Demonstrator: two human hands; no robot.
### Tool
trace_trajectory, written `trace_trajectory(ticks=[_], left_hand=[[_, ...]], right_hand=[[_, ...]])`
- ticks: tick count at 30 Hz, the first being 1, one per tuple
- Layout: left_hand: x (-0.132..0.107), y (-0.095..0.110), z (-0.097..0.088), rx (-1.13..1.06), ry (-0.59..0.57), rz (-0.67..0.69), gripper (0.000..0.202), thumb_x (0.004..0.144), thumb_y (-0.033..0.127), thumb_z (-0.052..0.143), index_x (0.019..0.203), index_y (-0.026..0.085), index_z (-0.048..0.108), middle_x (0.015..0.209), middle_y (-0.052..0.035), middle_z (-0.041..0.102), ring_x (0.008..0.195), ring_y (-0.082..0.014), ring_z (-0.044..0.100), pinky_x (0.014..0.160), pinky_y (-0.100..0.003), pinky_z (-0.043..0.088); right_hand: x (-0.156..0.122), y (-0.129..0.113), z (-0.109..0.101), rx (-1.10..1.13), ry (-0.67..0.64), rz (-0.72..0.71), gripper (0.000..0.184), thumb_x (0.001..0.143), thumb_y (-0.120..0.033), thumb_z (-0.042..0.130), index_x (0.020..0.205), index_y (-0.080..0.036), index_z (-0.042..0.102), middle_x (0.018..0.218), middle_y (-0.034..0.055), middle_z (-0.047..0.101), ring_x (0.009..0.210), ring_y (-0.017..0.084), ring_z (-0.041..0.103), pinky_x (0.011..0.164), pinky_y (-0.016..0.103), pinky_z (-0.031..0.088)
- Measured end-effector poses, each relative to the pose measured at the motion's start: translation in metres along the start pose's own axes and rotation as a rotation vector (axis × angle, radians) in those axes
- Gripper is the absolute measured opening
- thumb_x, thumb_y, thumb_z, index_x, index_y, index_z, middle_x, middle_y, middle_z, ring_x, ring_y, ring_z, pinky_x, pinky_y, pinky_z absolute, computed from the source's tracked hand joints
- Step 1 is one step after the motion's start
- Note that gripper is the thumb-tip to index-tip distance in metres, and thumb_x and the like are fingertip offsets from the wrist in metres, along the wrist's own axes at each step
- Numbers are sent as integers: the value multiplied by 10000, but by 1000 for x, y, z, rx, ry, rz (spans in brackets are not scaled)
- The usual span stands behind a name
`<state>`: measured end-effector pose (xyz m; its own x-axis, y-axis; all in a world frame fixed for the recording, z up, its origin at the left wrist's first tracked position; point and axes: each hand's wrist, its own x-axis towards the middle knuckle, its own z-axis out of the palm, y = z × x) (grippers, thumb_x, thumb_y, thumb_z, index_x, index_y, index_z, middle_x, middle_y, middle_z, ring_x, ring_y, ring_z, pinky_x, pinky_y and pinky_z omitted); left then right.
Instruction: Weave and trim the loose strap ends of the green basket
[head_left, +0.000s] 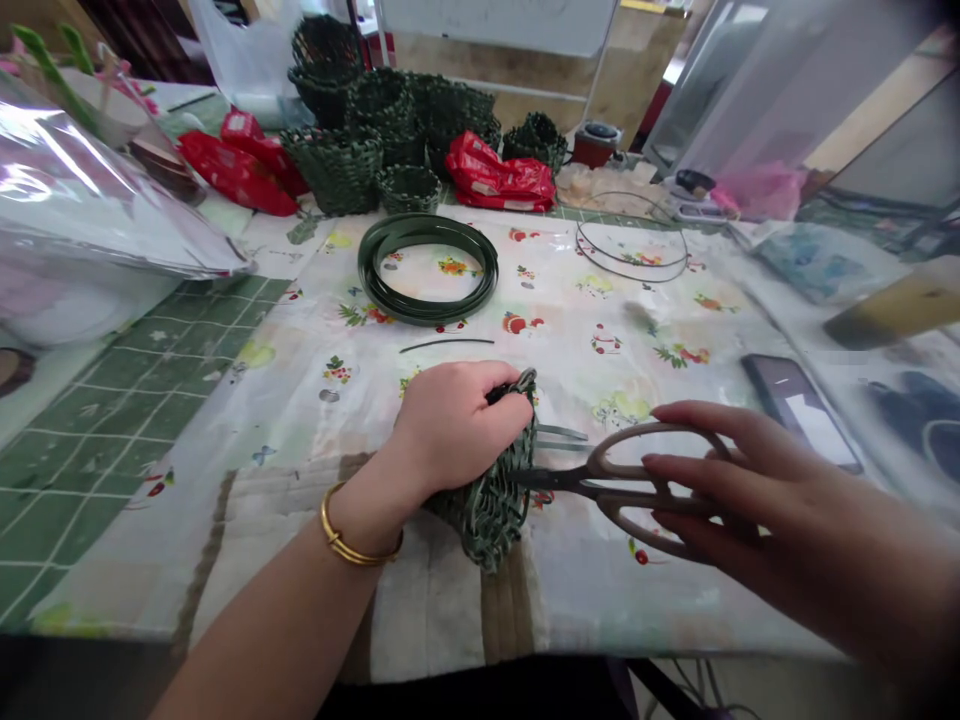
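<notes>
My left hand (pixel 457 420) is closed around a small dark green woven basket (pixel 499 510), which lies tipped on its side near the front of the table. Thin strip ends (pixel 562 435) stick out of the basket to the right. In my right hand (pixel 750 480) is a pair of scissors (pixel 660 480) with greyish-brown loop handles. The scissors' dark blades point left, and their tips meet the woven side of the basket. Whether the tips grip a strip is too small to tell. A folded cream and brown cloth (pixel 300 540) lies under the basket and my left forearm.
A coil of green flat strip (pixel 427 270) lies beyond my hands, with a short cut piece (pixel 446 343) before it. Several woven baskets (pixel 337 165) and red packets (pixel 502 175) line the back. A phone (pixel 802 410) and a wire ring (pixel 634 238) lie right.
</notes>
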<state>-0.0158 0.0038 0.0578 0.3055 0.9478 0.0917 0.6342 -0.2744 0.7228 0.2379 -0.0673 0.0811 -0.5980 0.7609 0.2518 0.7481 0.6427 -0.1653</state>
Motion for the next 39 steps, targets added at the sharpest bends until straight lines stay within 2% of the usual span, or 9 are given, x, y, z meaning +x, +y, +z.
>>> trace_trajectory(ticks=[4,11,18,23,26,30,32,35,39], left_hand=[[1,-4,0,-105,-8,-24,286,760,217,486,868,189,749,828,-21,730,775,-181,629,687,-274,458],[7,-18,-1,-337,-34,-146,256,754,231,523,857,172,750,730,-9,715,679,-162,605,587,-259,441],[5,-21,-1,-419,-18,-239,268,746,231,544,901,188,757,756,-5,718,714,-169,616,595,-256,451],[6,-26,-3,-455,-35,-302,249,732,237,555,865,189,761,742,-9,716,699,-163,605,570,-243,445],[7,-22,-2,-403,-61,-297,247,728,243,555,850,187,761,761,-11,716,673,-155,597,554,-237,438],[7,-20,-2,-380,-76,-271,263,732,242,547,876,187,760,795,-12,722,669,-149,593,556,-233,440],[7,-20,-2,-357,-64,-263,258,731,243,549,867,182,760,776,-12,714,652,-144,580,547,-230,433],[6,-19,-3,-319,-61,-240,252,735,243,542,846,178,759,750,-15,703,658,-148,582,554,-231,431],[5,-15,-4,-263,-57,-195,253,754,245,518,827,184,752,741,-20,695,721,-173,610,601,-246,451]], right_hand=[[20,11,-4,116,-57,-11,177,895,-273,571,1056,-262,644,1280,89,526,670,122,654,591,255,564],[-9,26,30,447,-63,358,151,839,-289,657,972,-218,649,1279,114,522,495,56,570,457,233,539],[-2,8,22,385,-38,271,139,840,-253,642,979,-246,650,1270,95,502,500,58,597,485,240,567],[-26,16,71,551,59,399,150,842,-259,646,985,-227,614,1276,120,500,524,84,622,467,262,574],[-42,19,101,460,164,339,189,831,-263,661,1010,-226,613,1266,130,523,799,196,682,589,304,590],[-45,17,117,161,268,241,213,806,-320,702,984,-216,646,1245,147,582,1041,321,599,801,477,533],[-44,16,117,21,293,219,213,799,-347,714,963,-217,678,1175,139,634,1040,348,569,842,539,483],[-42,15,113,-31,292,220,197,827,-357,686,968,-219,698,1076,121,658,923,298,581,786,486,495],[-35,10,100,-37,200,296,258,853,-340,652,1086,-230,676,1127,126,606,910,285,584,773,464,504]])
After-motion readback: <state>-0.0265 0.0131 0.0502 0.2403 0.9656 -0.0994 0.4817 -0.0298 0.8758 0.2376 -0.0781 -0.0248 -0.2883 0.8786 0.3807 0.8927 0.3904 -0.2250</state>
